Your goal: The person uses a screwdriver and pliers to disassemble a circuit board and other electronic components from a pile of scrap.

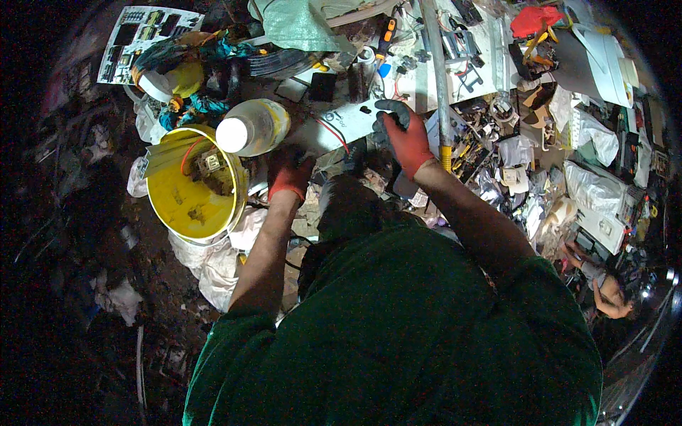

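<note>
My left hand (290,175), in a red glove with dark fingers, is beside the yellow bucket (241,200), below a clear bottle with a white cap (266,122). Its fingers are lost in shadow, so what they hold, if anything, cannot be made out. My right hand (406,138), in a red and grey glove, is raised over the right end of a pale panel (317,136). Its thumb and fingers are curved and apart, with nothing seen between them. A small black piece (366,109) lies near those fingertips. Red and black wires (334,133) cross the panel.
Inside the bucket are a beige block (212,162) and a red wire. A metal pole (434,64) stands right of my right hand. A screwdriver (387,35) lies at the far side. Mixed scrap (515,153) spreads to the right, where another person (607,290) is at the edge.
</note>
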The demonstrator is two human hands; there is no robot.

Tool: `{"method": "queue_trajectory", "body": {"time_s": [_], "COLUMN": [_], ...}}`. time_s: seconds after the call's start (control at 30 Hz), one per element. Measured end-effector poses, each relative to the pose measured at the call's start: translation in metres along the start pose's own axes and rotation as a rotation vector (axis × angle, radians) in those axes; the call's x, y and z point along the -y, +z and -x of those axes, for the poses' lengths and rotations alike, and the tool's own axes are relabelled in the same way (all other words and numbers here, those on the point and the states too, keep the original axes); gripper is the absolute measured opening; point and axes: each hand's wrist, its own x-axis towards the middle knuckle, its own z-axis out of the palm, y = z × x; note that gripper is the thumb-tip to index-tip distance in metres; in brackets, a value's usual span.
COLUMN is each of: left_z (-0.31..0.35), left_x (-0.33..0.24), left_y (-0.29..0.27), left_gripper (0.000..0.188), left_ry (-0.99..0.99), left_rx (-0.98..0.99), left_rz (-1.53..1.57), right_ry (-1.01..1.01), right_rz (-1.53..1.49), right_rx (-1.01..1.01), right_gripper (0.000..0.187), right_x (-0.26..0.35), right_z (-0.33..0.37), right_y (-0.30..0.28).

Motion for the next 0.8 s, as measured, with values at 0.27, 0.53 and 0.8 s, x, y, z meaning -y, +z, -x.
{"method": "queue_trajectory", "body": {"time_s": [0.27,0.53,0.8], "left_z": [-0.009,-0.022,-0.008], "left_x": [-0.03,-0.014,-0.045], "left_y": [-0.031,-0.024,-0.059], "left_gripper": [0.038,0.024,0.039], "left_ry": [-0.67,-0.762,-0.759], "left_rx": [0.12,0.092,0.473], "left_rz": [0.724,0.821,2.4], "right_ry": [-0.145,0.01,-0.01], "right_rz": [0.15,0.071,0.217], "right_rx": [0.097,0.172,0.204], "right_gripper": [0.021,0.025,0.04], "right_x": [-0.022,-0.035,-0.068], "right_z": [0.007,0.006,0.0], "right_y": [-0.011,-0.009,-0.002]}}
